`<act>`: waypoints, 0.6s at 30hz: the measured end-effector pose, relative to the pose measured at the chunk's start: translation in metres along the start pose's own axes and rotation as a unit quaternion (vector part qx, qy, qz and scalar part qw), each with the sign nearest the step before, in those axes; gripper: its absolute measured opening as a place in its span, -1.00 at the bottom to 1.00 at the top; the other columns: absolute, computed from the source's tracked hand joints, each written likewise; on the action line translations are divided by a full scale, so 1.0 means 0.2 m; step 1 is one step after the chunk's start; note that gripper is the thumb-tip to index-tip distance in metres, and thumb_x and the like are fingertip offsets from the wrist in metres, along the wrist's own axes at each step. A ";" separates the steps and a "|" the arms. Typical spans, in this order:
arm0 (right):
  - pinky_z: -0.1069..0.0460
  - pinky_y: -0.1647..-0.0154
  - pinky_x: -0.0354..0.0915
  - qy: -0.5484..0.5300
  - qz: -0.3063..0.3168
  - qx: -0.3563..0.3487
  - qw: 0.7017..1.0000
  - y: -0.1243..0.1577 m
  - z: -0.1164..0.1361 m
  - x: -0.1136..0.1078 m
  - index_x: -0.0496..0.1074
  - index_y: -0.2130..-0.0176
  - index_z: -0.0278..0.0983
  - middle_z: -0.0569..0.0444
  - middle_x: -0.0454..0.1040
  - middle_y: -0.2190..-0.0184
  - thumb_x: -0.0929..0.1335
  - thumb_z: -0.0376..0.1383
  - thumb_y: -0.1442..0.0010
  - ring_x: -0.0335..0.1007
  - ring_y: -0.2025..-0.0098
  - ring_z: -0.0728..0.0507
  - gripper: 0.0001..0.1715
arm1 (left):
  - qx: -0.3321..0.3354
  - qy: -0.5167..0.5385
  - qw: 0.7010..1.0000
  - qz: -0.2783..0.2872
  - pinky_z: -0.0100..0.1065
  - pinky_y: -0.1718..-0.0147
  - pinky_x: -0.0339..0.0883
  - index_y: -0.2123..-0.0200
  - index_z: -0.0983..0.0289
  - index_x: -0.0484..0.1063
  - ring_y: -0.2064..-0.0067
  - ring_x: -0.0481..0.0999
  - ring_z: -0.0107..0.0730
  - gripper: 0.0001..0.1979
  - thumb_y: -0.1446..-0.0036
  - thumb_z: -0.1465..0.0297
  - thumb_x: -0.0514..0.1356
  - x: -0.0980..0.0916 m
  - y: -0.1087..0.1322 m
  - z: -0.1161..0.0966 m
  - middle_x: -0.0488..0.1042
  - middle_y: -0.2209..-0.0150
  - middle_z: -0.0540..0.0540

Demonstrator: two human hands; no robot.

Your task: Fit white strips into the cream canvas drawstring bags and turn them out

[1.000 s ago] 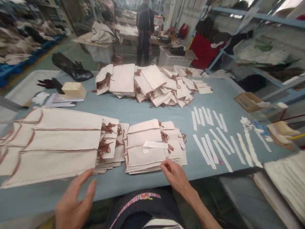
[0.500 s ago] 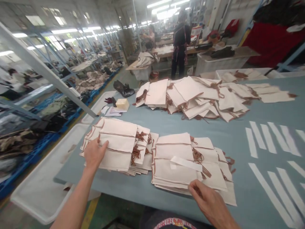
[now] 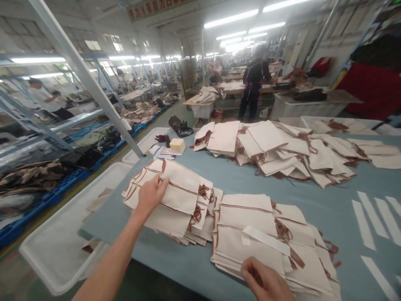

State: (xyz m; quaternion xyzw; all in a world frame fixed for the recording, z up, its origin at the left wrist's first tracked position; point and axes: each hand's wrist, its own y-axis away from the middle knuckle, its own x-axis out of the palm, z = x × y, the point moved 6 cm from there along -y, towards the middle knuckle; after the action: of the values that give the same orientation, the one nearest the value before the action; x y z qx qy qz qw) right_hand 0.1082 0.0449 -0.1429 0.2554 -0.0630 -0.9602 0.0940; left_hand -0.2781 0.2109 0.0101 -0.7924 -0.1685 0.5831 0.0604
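Note:
My left hand point(image 3: 153, 193) is closed on the left edge of a cream fabric piece point(image 3: 180, 184) with brown edging, the top one of the left stack. That edge is slightly raised. Brown ties point(image 3: 198, 213) bunch along the stack's right side. At the front of a second stack of cream fabric pieces point(image 3: 241, 215), my right hand point(image 3: 266, 278) has its fingers curled in; whether they hold anything is hidden. A pale strip point(image 3: 266, 240) lies slantwise across this stack.
Farther back on the blue-green table point(image 3: 175, 267) lies a loose heap of cream pieces point(image 3: 263, 146). White strips point(image 3: 363, 225) lie at the right. A yellowish block point(image 3: 177, 145) sits near the far left corner, by a metal post point(image 3: 90, 83). White bins point(image 3: 62, 246) stand at the left.
My left hand has closed on the top fabric piece and lifted its left edge. The right hand stays curled near the right stack's front. My view has tilted up and shifted left.

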 end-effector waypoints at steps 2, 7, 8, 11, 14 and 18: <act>-0.02 0.30 0.32 0.022 -0.057 -0.020 0.998 -0.07 0.15 -0.05 0.51 0.28 -0.13 0.12 0.53 0.46 0.35 0.01 -0.34 0.46 0.42 -0.17 -0.68 | 0.070 0.049 0.996 -0.007 -0.22 0.18 0.52 0.10 0.28 0.58 0.25 0.68 -0.19 -0.74 -0.42 0.23 0.18 -0.03 0.17 -0.10 0.67 0.30 0.13; -0.23 -0.21 0.40 0.089 -0.170 -0.270 0.944 -0.27 0.73 -0.20 0.38 -0.23 -0.24 -0.21 0.54 -0.17 0.46 -0.14 -0.27 0.48 -0.20 -0.37 -0.40 | 0.209 0.174 0.962 0.004 -0.35 0.04 0.52 -0.08 0.23 0.58 0.04 0.71 -0.21 -0.71 -0.43 0.31 0.15 -0.17 0.55 -0.29 0.73 0.05 0.18; -0.26 -0.26 0.36 0.096 -0.166 -0.321 0.928 -0.29 0.83 -0.20 0.36 -0.26 -0.26 -0.25 0.52 -0.21 0.47 -0.15 -0.27 0.44 -0.24 -0.38 -0.36 | 0.224 0.192 0.956 0.008 -0.37 0.06 0.53 -0.09 0.21 0.58 0.06 0.72 -0.23 -0.73 -0.43 0.34 0.16 -0.21 0.61 -0.31 0.73 0.06 0.16; -0.07 0.02 0.45 0.090 -0.079 -0.401 0.908 -0.28 1.00 -0.11 0.49 -0.03 -0.24 -0.09 0.65 0.14 0.37 -0.25 -0.41 0.59 0.10 -0.22 -0.77 | 0.267 0.218 0.939 0.012 -0.38 0.10 0.54 -0.22 0.15 0.50 0.09 0.72 -0.26 -0.65 -0.42 0.44 0.17 -0.31 0.73 -0.37 0.72 0.05 0.12; 0.06 0.29 0.35 0.048 -0.035 -0.393 0.918 -0.17 1.02 -0.05 0.51 0.13 -0.24 0.03 0.59 0.37 0.23 -0.28 -0.52 0.52 0.35 -0.10 -0.72 | 0.259 0.172 0.949 -0.047 -0.22 -0.05 0.52 -0.41 0.14 0.31 -0.07 0.67 -0.14 -0.48 -0.44 0.48 0.12 -0.33 0.82 -0.38 0.67 -0.09 0.21; 0.06 0.34 0.29 0.017 -0.031 -0.300 0.953 -0.01 0.93 -0.03 0.48 0.19 -0.23 0.05 0.53 0.41 0.17 -0.25 -0.55 0.45 0.40 -0.09 -0.63 | 0.214 0.109 0.964 -0.118 0.00 -0.13 0.48 -0.51 0.15 0.15 -0.19 0.59 0.04 -0.37 -0.43 0.50 0.12 -0.22 0.92 -0.41 0.57 -0.22 0.33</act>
State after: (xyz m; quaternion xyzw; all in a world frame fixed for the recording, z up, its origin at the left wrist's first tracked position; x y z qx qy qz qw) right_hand 0.0190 0.0612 0.0200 0.2334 0.2376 -0.9329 0.1374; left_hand -0.1752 0.0318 0.0212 -0.7941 -0.1240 0.5047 0.3150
